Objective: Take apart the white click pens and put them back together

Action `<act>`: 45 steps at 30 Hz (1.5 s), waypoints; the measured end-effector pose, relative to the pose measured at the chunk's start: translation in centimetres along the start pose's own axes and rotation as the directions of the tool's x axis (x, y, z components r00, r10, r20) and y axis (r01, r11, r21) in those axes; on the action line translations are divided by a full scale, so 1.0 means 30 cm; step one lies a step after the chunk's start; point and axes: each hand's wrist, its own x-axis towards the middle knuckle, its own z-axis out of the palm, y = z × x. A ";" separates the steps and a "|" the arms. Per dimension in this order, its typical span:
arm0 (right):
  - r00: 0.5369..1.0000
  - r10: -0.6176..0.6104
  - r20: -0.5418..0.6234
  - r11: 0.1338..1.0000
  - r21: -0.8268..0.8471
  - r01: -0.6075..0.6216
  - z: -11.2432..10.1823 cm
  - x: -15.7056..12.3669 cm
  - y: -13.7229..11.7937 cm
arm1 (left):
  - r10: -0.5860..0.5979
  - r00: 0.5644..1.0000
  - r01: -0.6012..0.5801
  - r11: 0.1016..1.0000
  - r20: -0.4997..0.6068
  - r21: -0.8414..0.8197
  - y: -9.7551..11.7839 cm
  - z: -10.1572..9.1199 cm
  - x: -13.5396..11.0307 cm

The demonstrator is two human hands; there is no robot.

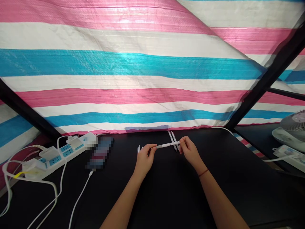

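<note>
While I hold it level just above the black table, the white pen is pinched at one end by my left hand and at the other by my right hand. Just behind it: two more white pens, lying flat. Beside my left hand: small white pen parts. Farther left: white power strip. Far right: grey fan.

Slim white pen, horizontal, pinched at both ends, just above black table
</note>
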 end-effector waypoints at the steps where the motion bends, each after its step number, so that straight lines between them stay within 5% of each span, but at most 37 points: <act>1: 1.000 0.006 -0.010 1.000 0.005 -0.006 -0.002 0.002 0.003 | 0.039 0.999 -0.039 0.999 0.008 0.028 0.004 -0.002 -0.001; 6: 0.994 0.073 -0.083 0.988 0.143 -0.061 0.007 0.004 -0.008 | 0.154 0.988 -0.156 0.984 0.034 0.082 0.029 0.004 -0.015; 12: 0.985 0.148 -0.093 0.912 0.397 -0.099 0.040 -0.005 -0.048 | 0.008 0.972 0.004 0.999 0.234 -0.051 0.056 0.052 -0.048; 20: 0.993 0.110 -0.047 0.933 0.349 -0.087 0.056 -0.017 -0.066 | 0.023 0.881 0.035 0.993 0.472 -0.112 0.082 0.084 -0.081; 28: 0.979 0.124 0.165 0.942 0.292 -0.168 0.055 -0.037 -0.098 | -0.020 0.861 0.141 0.969 0.509 -0.201 0.060 0.122 -0.097; 45: 0.962 0.159 0.221 0.951 0.226 -0.209 0.062 -0.043 -0.096 | -0.046 0.832 0.200 0.955 0.553 -0.220 0.023 0.135 -0.093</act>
